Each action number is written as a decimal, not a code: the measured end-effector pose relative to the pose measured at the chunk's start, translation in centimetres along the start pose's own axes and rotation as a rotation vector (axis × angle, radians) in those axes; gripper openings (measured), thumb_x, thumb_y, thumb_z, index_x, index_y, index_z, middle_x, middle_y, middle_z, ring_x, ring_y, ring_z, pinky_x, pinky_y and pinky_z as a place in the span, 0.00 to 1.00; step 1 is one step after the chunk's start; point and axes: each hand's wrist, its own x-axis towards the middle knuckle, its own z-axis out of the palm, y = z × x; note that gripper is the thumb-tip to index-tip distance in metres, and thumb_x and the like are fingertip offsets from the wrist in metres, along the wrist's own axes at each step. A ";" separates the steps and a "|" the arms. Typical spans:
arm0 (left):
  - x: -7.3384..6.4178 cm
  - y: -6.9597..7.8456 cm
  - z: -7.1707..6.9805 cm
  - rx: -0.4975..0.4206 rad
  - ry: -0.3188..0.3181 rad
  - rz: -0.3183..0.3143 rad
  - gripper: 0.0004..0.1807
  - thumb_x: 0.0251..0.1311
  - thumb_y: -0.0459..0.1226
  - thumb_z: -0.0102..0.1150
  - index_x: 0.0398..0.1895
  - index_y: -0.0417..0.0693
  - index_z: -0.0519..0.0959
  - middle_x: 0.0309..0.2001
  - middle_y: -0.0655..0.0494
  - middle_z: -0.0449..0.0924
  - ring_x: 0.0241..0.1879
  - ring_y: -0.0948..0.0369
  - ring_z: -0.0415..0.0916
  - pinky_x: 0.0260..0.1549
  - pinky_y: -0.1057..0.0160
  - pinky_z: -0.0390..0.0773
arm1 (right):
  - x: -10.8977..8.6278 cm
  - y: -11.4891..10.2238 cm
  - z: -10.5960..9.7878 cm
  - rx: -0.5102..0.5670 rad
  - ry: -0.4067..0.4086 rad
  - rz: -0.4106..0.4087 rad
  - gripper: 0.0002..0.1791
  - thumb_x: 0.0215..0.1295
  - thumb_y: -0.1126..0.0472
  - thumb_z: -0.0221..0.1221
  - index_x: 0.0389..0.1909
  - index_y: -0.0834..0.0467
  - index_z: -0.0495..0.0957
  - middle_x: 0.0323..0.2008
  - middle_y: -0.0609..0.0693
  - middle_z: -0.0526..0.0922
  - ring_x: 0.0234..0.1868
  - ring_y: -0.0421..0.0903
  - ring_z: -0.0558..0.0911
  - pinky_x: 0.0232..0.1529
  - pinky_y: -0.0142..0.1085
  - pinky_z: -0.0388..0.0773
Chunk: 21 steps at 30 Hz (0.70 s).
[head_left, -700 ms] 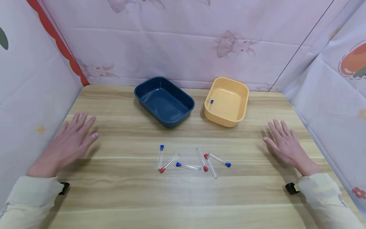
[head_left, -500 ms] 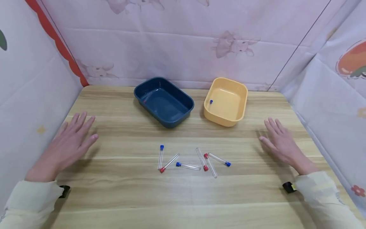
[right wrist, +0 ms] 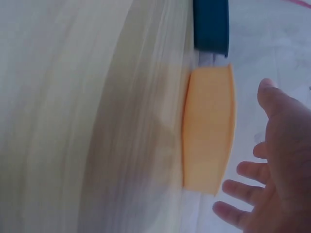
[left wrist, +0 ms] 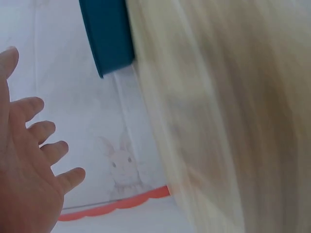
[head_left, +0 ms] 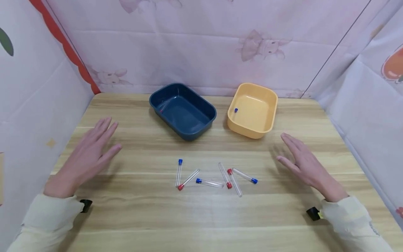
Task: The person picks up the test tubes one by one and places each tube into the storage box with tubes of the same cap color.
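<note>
Both of your hands are flat and empty, with the fingers straight and a little apart. Your left hand [head_left: 89,154] is over the table [head_left: 126,217] at about 9 o'clock from the tubes. Your right hand [head_left: 303,162] is at about 3 o'clock from them. Neither hand touches a tube.

The tubes [head_left: 217,176] lie in a loose bunch in the middle of the table, between your two hands. There are six of them, all lying flat. The nearest one to your right hand is the blue-cap tube [head_left: 245,175]. It lies from 10 o'clock to 4 o'clock, with its blue cap at the 4 o'clock end, the end closest to your fingers. Your right hand looks nearer to the bunch than your left hand is. From your right fingers, that tube is toward 8 o'clock.

The tube closest to your left hand is the upright tube [head_left: 179,172]. It points almost straight from 12 to 6, with its blue cap at the 12 o'clock end. It is well apart from your left fingers.

Behind the tubes, at 11 o'clock, sits the blue bin [head_left: 206,108]. At 1 o'clock sits the yellow bin [head_left: 272,105], with one small blue cap [head_left: 236,110] showing inside it.

The wrist views are blurry. They show only open fingers and the sides of the bins.
</note>
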 end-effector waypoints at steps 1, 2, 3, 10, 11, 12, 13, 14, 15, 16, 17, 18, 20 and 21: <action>0.2 0.3 0.0 -0.012 0.004 -0.001 0.40 0.78 0.51 0.51 0.84 0.45 0.50 0.84 0.49 0.38 0.82 0.47 0.35 0.78 0.43 0.38 | 0.0 -0.3 0.0 0.005 -0.003 -0.003 0.42 0.72 0.54 0.64 0.80 0.63 0.57 0.74 0.69 0.62 0.73 0.71 0.62 0.73 0.64 0.57; 0.3 0.5 0.0 -0.025 0.009 -0.002 0.40 0.78 0.51 0.51 0.84 0.46 0.50 0.84 0.50 0.38 0.82 0.47 0.35 0.78 0.42 0.38 | 0.0 -0.7 0.0 0.009 -0.006 -0.005 0.42 0.72 0.54 0.64 0.80 0.63 0.57 0.74 0.69 0.63 0.72 0.71 0.63 0.72 0.64 0.57; 0.5 0.7 0.0 -0.038 0.015 -0.003 0.40 0.78 0.50 0.52 0.84 0.47 0.50 0.84 0.52 0.38 0.82 0.48 0.35 0.78 0.42 0.39 | 0.0 -1.0 0.1 0.013 -0.009 -0.006 0.42 0.72 0.54 0.65 0.80 0.63 0.57 0.74 0.69 0.63 0.72 0.71 0.63 0.72 0.64 0.58; 1.8 1.7 0.3 -0.101 0.032 -0.019 0.40 0.78 0.51 0.52 0.84 0.50 0.49 0.84 0.55 0.40 0.82 0.50 0.37 0.78 0.42 0.43 | -0.1 -2.6 0.5 0.026 -0.010 -0.033 0.40 0.71 0.56 0.66 0.78 0.62 0.61 0.72 0.68 0.67 0.70 0.69 0.66 0.68 0.64 0.63; 2.0 1.8 0.4 -0.103 0.034 -0.020 0.40 0.78 0.51 0.51 0.84 0.50 0.49 0.84 0.55 0.40 0.82 0.50 0.38 0.78 0.43 0.44 | -0.1 -2.8 0.6 0.024 -0.009 -0.040 0.40 0.71 0.56 0.66 0.77 0.63 0.62 0.71 0.68 0.68 0.70 0.69 0.67 0.67 0.64 0.64; 2.2 1.9 0.5 -0.103 0.035 -0.021 0.40 0.78 0.52 0.51 0.84 0.49 0.49 0.84 0.54 0.41 0.82 0.50 0.38 0.78 0.43 0.44 | -0.1 -3.0 0.7 0.021 -0.009 -0.045 0.39 0.70 0.56 0.66 0.77 0.64 0.63 0.70 0.68 0.69 0.69 0.68 0.68 0.66 0.64 0.66; 2.4 1.9 0.5 -0.106 0.038 -0.021 0.40 0.78 0.52 0.51 0.84 0.49 0.49 0.84 0.53 0.41 0.82 0.50 0.38 0.77 0.43 0.45 | -0.1 -3.2 0.8 0.020 -0.010 -0.052 0.38 0.70 0.57 0.67 0.76 0.65 0.64 0.69 0.67 0.70 0.68 0.67 0.69 0.65 0.64 0.67; 2.6 1.9 0.6 -0.111 0.040 -0.020 0.40 0.78 0.51 0.51 0.84 0.49 0.49 0.84 0.52 0.41 0.82 0.50 0.39 0.77 0.42 0.45 | -0.1 -3.3 0.9 0.018 -0.010 -0.058 0.37 0.70 0.58 0.67 0.74 0.66 0.66 0.69 0.67 0.70 0.68 0.67 0.69 0.63 0.65 0.68; 2.8 1.9 0.8 -0.120 0.043 -0.018 0.40 0.78 0.51 0.51 0.84 0.49 0.50 0.84 0.51 0.42 0.82 0.50 0.39 0.77 0.42 0.46 | -0.1 -3.5 1.0 0.017 -0.012 -0.063 0.36 0.70 0.58 0.67 0.74 0.66 0.67 0.68 0.67 0.71 0.67 0.66 0.70 0.63 0.65 0.68; 3.1 2.0 0.9 -0.129 0.045 -0.017 0.40 0.78 0.51 0.50 0.84 0.48 0.50 0.84 0.51 0.42 0.82 0.50 0.39 0.77 0.42 0.46 | -0.2 -3.8 1.1 0.016 -0.013 -0.068 0.35 0.69 0.59 0.67 0.73 0.67 0.68 0.67 0.66 0.72 0.67 0.66 0.71 0.62 0.65 0.69; 3.4 2.0 1.0 -0.137 0.046 -0.014 0.39 0.79 0.51 0.50 0.84 0.48 0.49 0.84 0.51 0.42 0.82 0.50 0.39 0.77 0.42 0.47 | -0.2 -4.0 1.3 0.015 -0.016 -0.071 0.34 0.69 0.59 0.67 0.72 0.67 0.69 0.66 0.66 0.73 0.66 0.65 0.72 0.61 0.64 0.70; 3.7 2.0 1.1 -0.146 0.046 -0.013 0.39 0.79 0.51 0.50 0.84 0.48 0.49 0.84 0.51 0.42 0.82 0.51 0.40 0.77 0.42 0.47 | -0.3 -4.2 1.4 0.014 -0.020 -0.075 0.33 0.69 0.59 0.67 0.71 0.67 0.70 0.65 0.65 0.74 0.65 0.64 0.73 0.60 0.64 0.72; 4.2 2.0 1.3 -0.164 0.041 -0.016 0.40 0.79 0.52 0.50 0.84 0.47 0.49 0.84 0.51 0.42 0.82 0.51 0.40 0.77 0.42 0.47 | -0.5 -4.7 1.6 0.015 -0.026 -0.085 0.32 0.69 0.60 0.67 0.70 0.67 0.71 0.64 0.64 0.75 0.63 0.62 0.75 0.58 0.62 0.75; 4.5 2.0 1.4 -0.170 0.037 -0.021 0.40 0.79 0.52 0.50 0.84 0.47 0.49 0.84 0.52 0.42 0.82 0.51 0.40 0.77 0.42 0.47 | -0.5 -4.9 1.7 0.015 -0.029 -0.091 0.32 0.69 0.60 0.68 0.69 0.67 0.72 0.63 0.64 0.76 0.62 0.61 0.75 0.56 0.61 0.76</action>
